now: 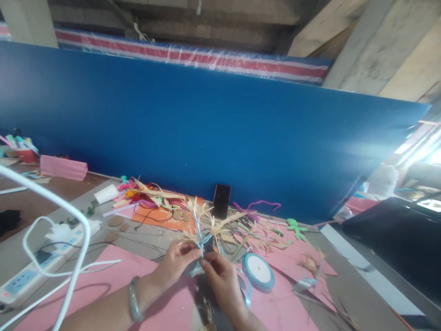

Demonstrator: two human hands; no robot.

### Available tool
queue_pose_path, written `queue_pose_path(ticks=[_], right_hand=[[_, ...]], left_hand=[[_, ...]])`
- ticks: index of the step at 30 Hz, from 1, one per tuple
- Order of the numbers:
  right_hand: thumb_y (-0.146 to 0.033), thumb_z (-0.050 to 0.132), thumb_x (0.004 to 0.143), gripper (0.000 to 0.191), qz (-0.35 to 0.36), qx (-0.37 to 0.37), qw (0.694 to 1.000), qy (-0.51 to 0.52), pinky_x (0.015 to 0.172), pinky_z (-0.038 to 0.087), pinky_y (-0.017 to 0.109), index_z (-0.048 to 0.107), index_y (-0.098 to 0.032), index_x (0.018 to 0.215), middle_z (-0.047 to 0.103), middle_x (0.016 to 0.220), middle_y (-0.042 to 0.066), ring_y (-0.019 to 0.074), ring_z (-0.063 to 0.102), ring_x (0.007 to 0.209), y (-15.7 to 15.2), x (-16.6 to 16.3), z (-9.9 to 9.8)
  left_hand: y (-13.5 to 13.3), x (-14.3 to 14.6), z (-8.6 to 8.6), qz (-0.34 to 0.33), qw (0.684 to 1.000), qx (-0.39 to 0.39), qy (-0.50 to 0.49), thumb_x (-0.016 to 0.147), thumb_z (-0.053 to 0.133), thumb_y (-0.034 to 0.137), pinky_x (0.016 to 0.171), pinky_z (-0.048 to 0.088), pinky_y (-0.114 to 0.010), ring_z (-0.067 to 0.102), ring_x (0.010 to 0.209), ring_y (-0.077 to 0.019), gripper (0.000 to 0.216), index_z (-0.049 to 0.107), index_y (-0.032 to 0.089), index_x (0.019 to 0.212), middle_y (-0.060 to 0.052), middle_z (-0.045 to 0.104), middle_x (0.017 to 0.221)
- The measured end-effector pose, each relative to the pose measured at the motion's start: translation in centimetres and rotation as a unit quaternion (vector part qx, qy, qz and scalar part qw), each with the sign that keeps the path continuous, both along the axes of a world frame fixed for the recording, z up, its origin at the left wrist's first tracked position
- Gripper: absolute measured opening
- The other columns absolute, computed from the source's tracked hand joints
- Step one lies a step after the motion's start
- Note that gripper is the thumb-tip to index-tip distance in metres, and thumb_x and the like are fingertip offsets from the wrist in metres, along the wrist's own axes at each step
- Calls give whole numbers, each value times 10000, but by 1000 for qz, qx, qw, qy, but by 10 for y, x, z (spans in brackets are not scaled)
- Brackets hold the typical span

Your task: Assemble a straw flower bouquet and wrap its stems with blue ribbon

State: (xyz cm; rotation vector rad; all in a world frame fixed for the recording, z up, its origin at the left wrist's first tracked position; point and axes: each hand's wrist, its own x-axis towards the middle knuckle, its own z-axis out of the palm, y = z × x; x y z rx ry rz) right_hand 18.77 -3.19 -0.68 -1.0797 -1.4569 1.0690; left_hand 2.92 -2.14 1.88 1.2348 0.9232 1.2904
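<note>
In the head view, my left hand (179, 258), with a pale bangle (135, 299) on its wrist, is closed in a pinch on a thin light-blue ribbon (197, 225). Just below and to the right, my right hand (222, 278) pinches the same ribbon, fingertips close to the left ones. Pale dried straw strips (220, 225) fan out above the fingers; whether the ribbon goes round them I cannot tell. A ribbon spool (259, 272) with a blue rim lies right of my right hand, a loose loop of ribbon (245, 287) beside it.
Pink paper sheets (131, 276) cover much of the tabletop. A phone (221, 201) leans against the blue partition (193, 124). At left lie a power strip (44, 264) and a looping white cable (84, 243). Craft scraps (151, 195) and a green pipe-cleaner figure (296, 228) lie behind.
</note>
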Motion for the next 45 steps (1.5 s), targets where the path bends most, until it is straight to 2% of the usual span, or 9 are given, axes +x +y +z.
queue_pose_path(ticks=[4,9,12,15,19,23,32,37,45], right_hand=[[-405,702,802,252,-5,23,1000,-3,433,321,215,673,-171,712,542,609,-18,94,405,478,1,1,0],[-402,674,827,257,-6,38,999,-30,471,330,226,644,-183,697,467,519,-52,105,411,471,4,6,8],[-414,671,827,252,-23,39,999,-26,479,334,231,639,-188,720,455,514,-59,110,408,474,9,12,13],[-435,675,817,260,-51,42,998,-1,474,330,233,642,-186,749,445,512,-66,109,397,468,16,16,18],[-460,684,793,289,-78,50,996,6,473,340,239,654,-176,750,476,498,-59,112,412,461,25,20,24],[-471,716,745,307,-105,42,994,7,473,359,242,665,-168,733,504,483,-52,115,435,455,35,24,29],[-557,736,665,402,-152,66,986,4,484,398,263,663,-166,722,527,488,-46,130,469,463,69,39,41],[-569,736,663,416,-166,90,982,-4,487,395,270,666,-164,719,542,491,-41,136,478,472,83,46,45],[-477,709,741,311,-143,121,982,-6,500,407,265,635,-176,747,533,502,-53,127,479,469,69,33,45]], left_hand=[[-2,3,2,-6,1000,-3,-7,710,746,341,603,425,-236,521,612,-121,236,670,136,622,-1,577,613],[3,3,-7,11,1000,8,-12,705,738,312,694,485,-278,614,747,-179,179,741,154,787,-51,688,778],[9,0,-15,37,999,17,24,750,681,279,731,493,-306,642,822,-209,184,756,164,873,-92,717,939],[15,-2,-25,59,995,28,76,754,681,259,760,491,-332,651,833,-228,198,759,168,911,-104,722,937],[19,-2,-39,32,995,44,87,774,693,323,814,493,-340,651,953,-257,303,735,160,1026,-119,724,1017],[22,0,-47,-1,994,43,96,777,685,305,725,509,-321,669,835,-233,324,722,138,1052,-113,725,931],[22,-2,-44,72,974,98,189,726,635,178,772,479,-326,648,864,-236,185,754,162,867,-91,733,879],[20,2,-47,74,971,123,191,731,620,177,771,474,-340,638,859,-247,161,753,177,822,-85,718,852],[13,-1,-33,72,975,150,149,806,631,275,827,466,-353,632,874,-248,153,747,193,863,-89,717,873]])
